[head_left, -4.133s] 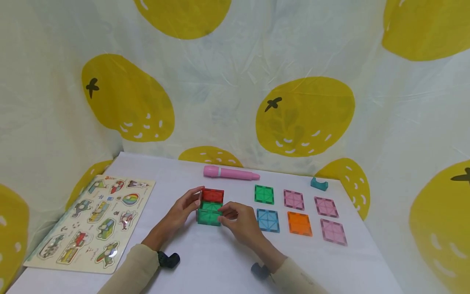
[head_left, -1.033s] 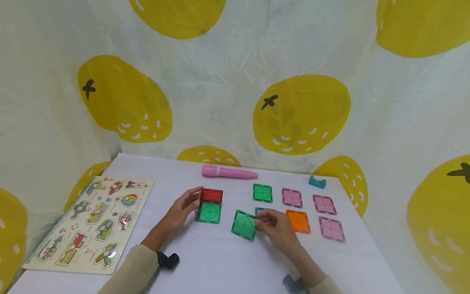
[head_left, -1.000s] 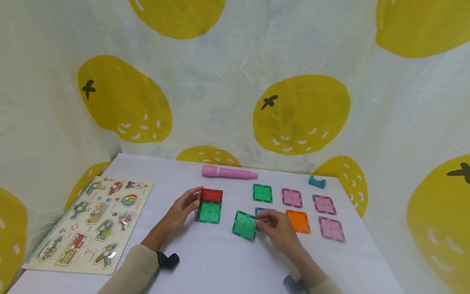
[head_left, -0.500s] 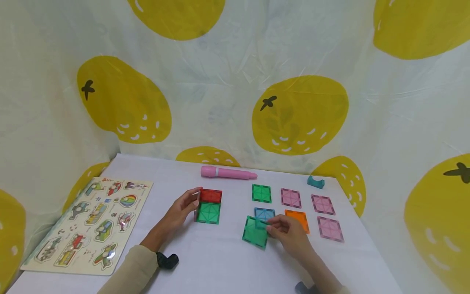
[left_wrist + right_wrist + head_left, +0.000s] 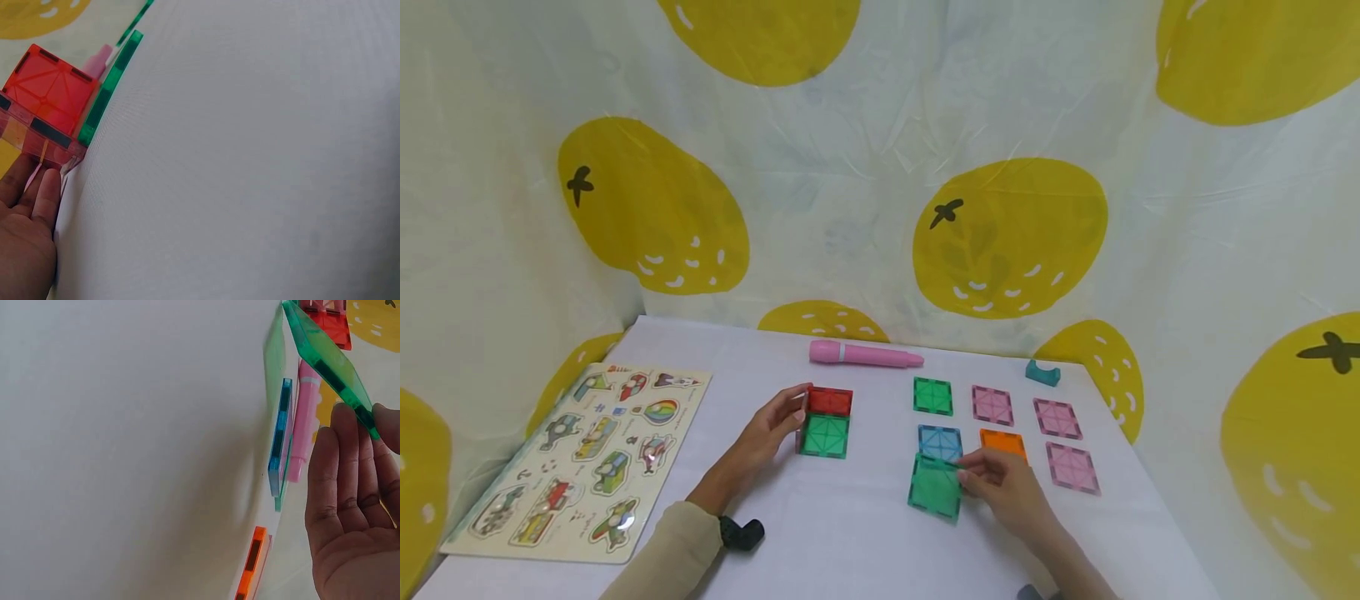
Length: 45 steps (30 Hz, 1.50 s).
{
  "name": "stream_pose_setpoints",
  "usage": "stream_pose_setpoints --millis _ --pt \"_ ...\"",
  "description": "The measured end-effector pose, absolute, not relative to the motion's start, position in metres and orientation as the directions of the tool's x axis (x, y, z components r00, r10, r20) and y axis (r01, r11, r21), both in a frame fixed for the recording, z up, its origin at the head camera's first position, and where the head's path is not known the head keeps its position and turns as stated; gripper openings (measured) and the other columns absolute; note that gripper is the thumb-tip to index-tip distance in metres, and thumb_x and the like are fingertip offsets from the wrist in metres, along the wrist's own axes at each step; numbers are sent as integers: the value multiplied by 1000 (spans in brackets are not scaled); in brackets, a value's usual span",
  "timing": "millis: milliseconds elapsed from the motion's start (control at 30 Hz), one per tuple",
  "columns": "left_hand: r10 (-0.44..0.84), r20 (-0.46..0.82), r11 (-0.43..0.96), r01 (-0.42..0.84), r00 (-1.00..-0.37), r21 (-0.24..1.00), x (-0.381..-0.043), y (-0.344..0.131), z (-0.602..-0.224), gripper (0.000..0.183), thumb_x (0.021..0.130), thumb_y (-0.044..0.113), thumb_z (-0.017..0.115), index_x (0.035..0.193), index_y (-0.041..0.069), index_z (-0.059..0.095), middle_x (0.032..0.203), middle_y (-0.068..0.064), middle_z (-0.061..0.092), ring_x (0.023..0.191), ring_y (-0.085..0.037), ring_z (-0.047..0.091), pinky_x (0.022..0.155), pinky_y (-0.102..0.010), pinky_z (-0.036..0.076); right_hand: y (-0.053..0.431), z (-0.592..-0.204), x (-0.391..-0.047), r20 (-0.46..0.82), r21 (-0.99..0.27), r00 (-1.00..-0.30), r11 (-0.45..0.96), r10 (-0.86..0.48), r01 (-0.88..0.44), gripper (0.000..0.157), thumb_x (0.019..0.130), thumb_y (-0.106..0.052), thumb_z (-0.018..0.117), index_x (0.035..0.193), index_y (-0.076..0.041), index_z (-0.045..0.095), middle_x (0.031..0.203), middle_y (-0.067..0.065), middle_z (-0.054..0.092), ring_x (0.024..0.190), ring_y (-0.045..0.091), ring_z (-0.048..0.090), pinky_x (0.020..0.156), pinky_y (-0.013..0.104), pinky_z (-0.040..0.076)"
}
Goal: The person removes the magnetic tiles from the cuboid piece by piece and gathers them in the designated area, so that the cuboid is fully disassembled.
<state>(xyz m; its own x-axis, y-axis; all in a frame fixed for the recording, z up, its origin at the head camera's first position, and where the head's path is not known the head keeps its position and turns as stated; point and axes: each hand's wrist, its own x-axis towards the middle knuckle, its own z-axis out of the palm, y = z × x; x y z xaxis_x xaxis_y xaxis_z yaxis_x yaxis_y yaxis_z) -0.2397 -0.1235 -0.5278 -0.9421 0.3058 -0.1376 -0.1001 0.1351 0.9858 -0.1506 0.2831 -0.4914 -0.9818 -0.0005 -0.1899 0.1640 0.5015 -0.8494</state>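
Observation:
My right hand (image 5: 1007, 487) pinches a translucent green magnetic tile (image 5: 935, 490) by its edge, thumb against fingertips. In the right wrist view this green tile (image 5: 331, 359) is tilted and raised over the table. At the head view's left, an upright red tile (image 5: 831, 402) stands behind a flat green tile (image 5: 824, 437). A pink tile (image 5: 53, 134) stands upright along their left side. The extended fingers of my left hand (image 5: 769, 427) rest against that pink tile's outer face.
Right of the middle lie a green tile (image 5: 932, 396), a blue tile (image 5: 940, 442), an orange tile (image 5: 1002, 442) and several pink tiles (image 5: 992, 405). A pink marker-like stick (image 5: 867, 354) and a teal curved block (image 5: 1042, 372) are at the back. A picture puzzle board (image 5: 580, 458) lies left.
The right hand has carried the green tile away from the front of the left-hand tiles, rightward to just before the blue tile. The left hand has stayed at the pink tile.

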Motion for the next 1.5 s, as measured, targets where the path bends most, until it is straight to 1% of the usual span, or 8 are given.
stream_pose_setpoints --millis 200,333,600,900,1067,1167,1367,1500 --pt "314 -138 133 -100 -939 986 -240 -124 -528 52 113 28 54 162 35 39 173 -6 35 163 -35 29 130 -59 31 295 -493 -149 -247 -801 -969 566 -14 196 17 97 -24 79 113 -19 78 94 2 74 86 19 67 77 19 59" --pt "318 -130 130 -93 -939 987 -240 -123 -527 52 113 29 54 162 35 39 173 -7 35 163 -35 28 130 -59 30 304 -493 -150 -274 -785 -961 585 -32 204 20 96 -28 80 113 -18 78 97 2 75 88 20 65 76 20 59" --pt "304 -138 137 -100 -943 985 -240 -123 -527 52 113 29 54 162 35 40 173 -7 35 163 -35 28 131 -60 29 306 -492 -147 -312 -722 -950 649 1 238 17 94 -24 82 111 -19 80 87 3 69 82 20 60 68 25 57" --pt "292 -147 131 -113 -945 985 -239 -123 -527 51 112 29 55 161 38 40 173 -4 35 163 -34 28 131 -60 29 307 -493 -147 -307 -698 -950 690 -50 190 16 96 -22 79 112 -22 81 85 2 69 81 19 61 67 25 57" --pt "294 -140 140 -102 -946 985 -239 -123 -527 52 113 28 54 161 37 40 174 -5 34 163 -35 27 130 -60 29 304 -492 -148 -298 -694 -952 700 -72 165 16 96 -21 79 113 -21 81 84 1 70 78 19 60 65 24 56" --pt "292 -136 138 -99 -947 986 -239 -123 -528 51 113 28 54 161 37 40 173 -4 35 163 -34 28 130 -60 29 301 -491 -149 -290 -684 -955 711 -59 164 16 95 -23 81 111 -21 81 82 0 71 77 18 59 64 24 54" --pt "293 -147 136 -111 -945 984 -240 -122 -528 51 113 29 54 161 38 40 173 -4 35 163 -34 27 131 -60 28 293 -489 -150 -268 -644 -963 738 28 200 14 94 -27 83 108 -25 80 80 -1 68 77 17 57 63 24 51" --pt "297 -142 141 -103 -944 985 -240 -122 -528 51 113 29 54 161 37 40 173 -4 36 163 -34 29 130 -59 31 287 -487 -151 -229 -656 -973 733 34 180 13 94 -25 82 108 -28 80 79 -2 67 77 17 57 62 23 51"
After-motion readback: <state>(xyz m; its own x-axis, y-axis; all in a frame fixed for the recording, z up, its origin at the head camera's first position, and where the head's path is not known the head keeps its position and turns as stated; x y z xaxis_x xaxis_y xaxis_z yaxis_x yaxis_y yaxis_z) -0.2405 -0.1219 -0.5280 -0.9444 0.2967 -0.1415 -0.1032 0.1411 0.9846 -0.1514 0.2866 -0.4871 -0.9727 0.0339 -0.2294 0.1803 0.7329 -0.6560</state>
